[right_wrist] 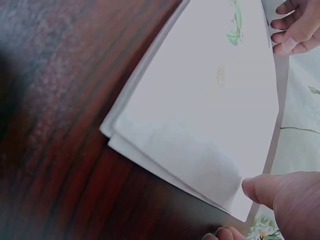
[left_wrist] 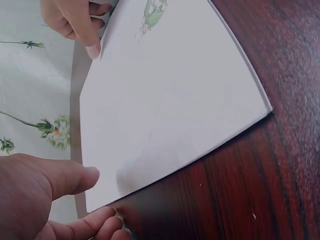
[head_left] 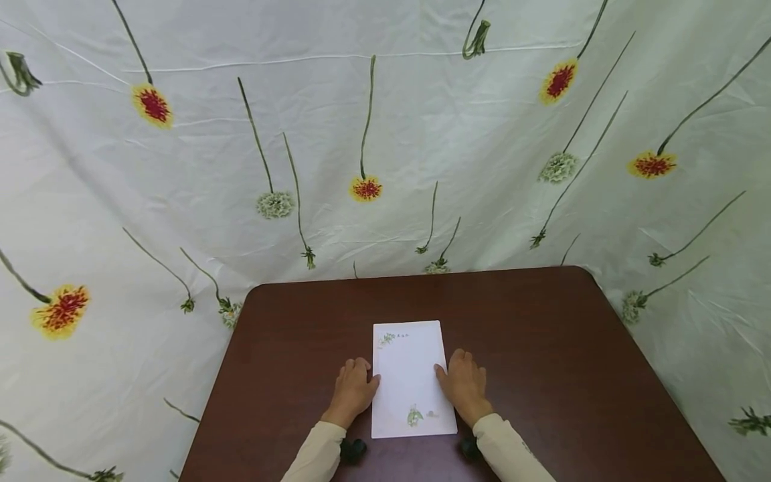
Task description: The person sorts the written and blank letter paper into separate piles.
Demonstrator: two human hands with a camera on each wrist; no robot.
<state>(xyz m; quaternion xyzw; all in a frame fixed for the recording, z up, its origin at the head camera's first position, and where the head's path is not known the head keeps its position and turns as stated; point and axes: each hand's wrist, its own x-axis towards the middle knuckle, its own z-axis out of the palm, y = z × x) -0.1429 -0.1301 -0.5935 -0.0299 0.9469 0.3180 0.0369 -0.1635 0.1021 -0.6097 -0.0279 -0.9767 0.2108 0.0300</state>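
A white stack of paper sheets (head_left: pixel 409 375) with small green plant prints lies lengthwise before me on the dark brown table. My left hand (head_left: pixel 352 389) grips its left long edge; in the left wrist view the thumb (left_wrist: pixel 75 177) lies on the top sheet and the curled fingertips are right at the edge below. On the opposite edge my right hand (head_left: pixel 465 385) pinches in the same way, its thumb (right_wrist: pixel 262 187) on top and most of its fingers hidden in the right wrist view. Layers at the near corner are slightly offset (right_wrist: pixel 150 167).
The reddish-brown wooden table (head_left: pixel 530 335) has rounded far corners. Behind and beside it hangs a pale cloth (head_left: pixel 421 134) printed with flowers. Small black devices (head_left: pixel 352 450) sit at both wrists, by the cream sleeves (head_left: pixel 319 450).
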